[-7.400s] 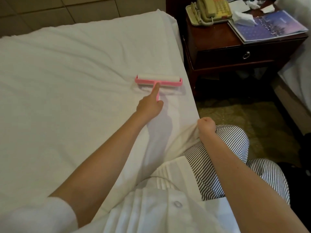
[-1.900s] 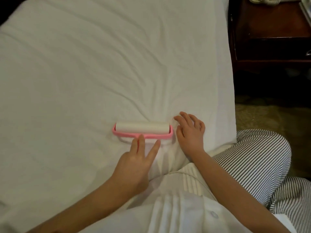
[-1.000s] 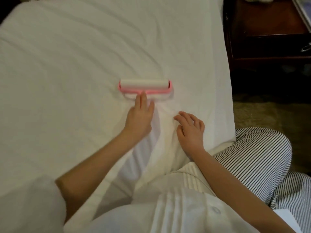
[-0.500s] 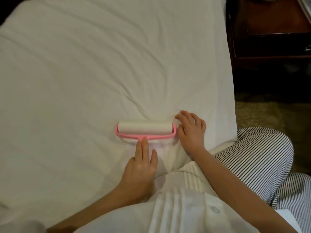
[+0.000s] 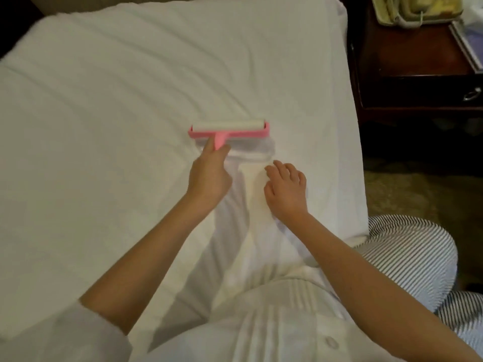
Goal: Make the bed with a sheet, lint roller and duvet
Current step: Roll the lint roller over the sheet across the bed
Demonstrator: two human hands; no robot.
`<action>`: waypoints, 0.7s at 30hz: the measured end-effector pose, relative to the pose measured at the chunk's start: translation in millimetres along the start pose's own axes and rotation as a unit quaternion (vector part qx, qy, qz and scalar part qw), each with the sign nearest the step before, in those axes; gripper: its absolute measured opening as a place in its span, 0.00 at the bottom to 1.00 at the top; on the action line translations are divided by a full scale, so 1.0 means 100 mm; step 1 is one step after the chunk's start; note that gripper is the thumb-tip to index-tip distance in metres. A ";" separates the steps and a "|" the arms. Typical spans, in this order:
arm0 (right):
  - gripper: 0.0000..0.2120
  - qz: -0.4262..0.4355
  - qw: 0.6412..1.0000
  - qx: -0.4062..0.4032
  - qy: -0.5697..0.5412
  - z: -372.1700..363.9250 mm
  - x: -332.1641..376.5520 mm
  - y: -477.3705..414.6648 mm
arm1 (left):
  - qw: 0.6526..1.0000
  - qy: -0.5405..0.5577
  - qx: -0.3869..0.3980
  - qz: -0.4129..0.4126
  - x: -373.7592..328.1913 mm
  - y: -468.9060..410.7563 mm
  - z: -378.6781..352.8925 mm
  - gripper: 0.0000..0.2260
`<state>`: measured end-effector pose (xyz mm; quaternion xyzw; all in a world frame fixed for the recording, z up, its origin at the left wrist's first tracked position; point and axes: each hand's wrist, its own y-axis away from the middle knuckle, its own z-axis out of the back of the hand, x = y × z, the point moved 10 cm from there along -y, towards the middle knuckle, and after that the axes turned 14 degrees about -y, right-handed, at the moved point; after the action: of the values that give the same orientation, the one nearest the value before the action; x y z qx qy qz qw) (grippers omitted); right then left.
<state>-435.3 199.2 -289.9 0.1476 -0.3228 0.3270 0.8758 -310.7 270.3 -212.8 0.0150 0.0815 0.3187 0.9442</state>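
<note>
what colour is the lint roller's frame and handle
Pink, with a white roll; the lint roller shows clearly in the head view, its handle gripped by the left hand.

Dim warm light — soft blur, shadows across the sheet (image 5: 117, 87).

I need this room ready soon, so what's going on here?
A person is running a pink lint roller over the white sheet. The left hand grips its handle, with the roller down on the sheet. The right hand rests on the sheet beside it. The sheet is already spread, lightly creased.
</note>
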 end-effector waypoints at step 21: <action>0.37 -0.051 0.963 0.227 0.134 -0.47 -0.04 -0.61 | 0.989 -0.126 0.071 0.011 0.58 -1.91 0.15 0.18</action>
<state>-374.5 174.4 -330.5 0.3141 -0.1114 0.3632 0.8700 -148.4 153.1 -221.8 0.1229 -0.0163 0.3184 0.9398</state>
